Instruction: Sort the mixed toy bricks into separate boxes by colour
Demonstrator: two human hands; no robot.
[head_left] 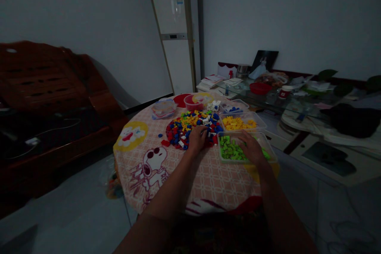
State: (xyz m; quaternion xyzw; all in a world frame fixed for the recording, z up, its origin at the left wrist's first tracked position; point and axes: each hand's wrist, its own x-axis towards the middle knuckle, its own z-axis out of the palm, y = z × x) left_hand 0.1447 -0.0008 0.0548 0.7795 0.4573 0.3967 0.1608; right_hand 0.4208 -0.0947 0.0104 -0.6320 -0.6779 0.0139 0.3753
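Observation:
My left hand point(197, 139) rests at the near side of a heap of mixed toy building bricks point(187, 125) in red, blue, yellow, white and green. Its fingers are bent together among the bricks; whatever they pinch is too small to make out. Over a clear plastic box point(219, 154) of green bricks point(230, 149) is my right hand point(250, 147), fingers apart and reaching across the box, with nothing visible in them. Behind that box stands another clear one with yellow bricks point(238, 123). A few blue bricks point(232, 109) lie in a third box farther back.
White bricks point(213, 105) are piled beside a pink tub point(193, 103). A clear bag or container point(163, 108) sits at the back left of the cloth-covered round table point(205, 182). A wooden bench point(44, 99) stands left; a cluttered glass-topped cabinet point(244, 87) stands right.

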